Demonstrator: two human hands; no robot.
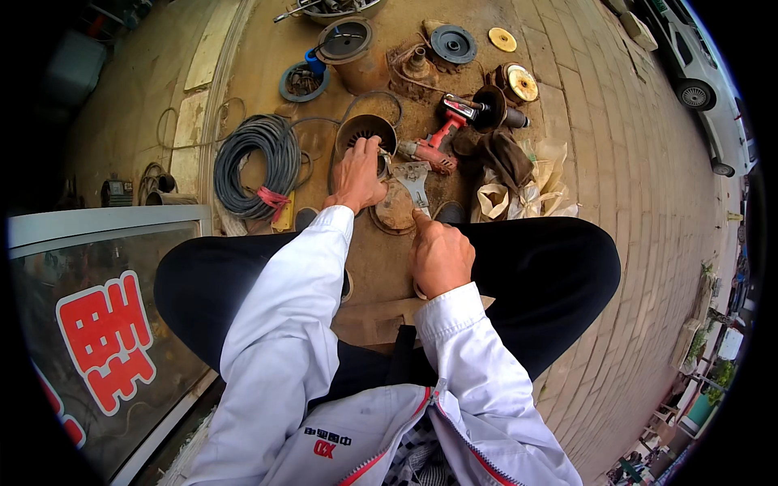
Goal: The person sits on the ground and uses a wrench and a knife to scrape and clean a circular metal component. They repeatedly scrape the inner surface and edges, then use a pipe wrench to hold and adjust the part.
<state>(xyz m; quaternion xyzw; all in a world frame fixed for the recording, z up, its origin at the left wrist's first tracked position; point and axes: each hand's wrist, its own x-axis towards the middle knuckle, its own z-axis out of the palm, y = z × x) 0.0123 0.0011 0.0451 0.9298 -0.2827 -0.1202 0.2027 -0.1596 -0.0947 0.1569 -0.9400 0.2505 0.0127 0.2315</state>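
Observation:
My left hand [356, 174] reaches over the near rim of an open motor housing [347, 131] with slotted walls inside. Its fingers curl, and a small metallic round part shows beside them; what they grip is hidden. My right hand [442, 255] is closed, its index finger and thumb at the near end of a flat silvery metal plate [414, 183] with flared ends and holes. The plate reaches over the edge of a rusty round disc [395, 207] on the ground between my feet. A red cordless power tool [438, 150] lies just beyond the plate.
A coil of grey cable [258, 166] lies left, beside a glass-panelled frame [105, 324]. Rusty motor parts [417, 73], a dark flange [453, 44] and a bowl of small parts [304, 81] stand beyond. Cloth and sacking [519, 174] lie right; parked cars [701, 73] stand farther right.

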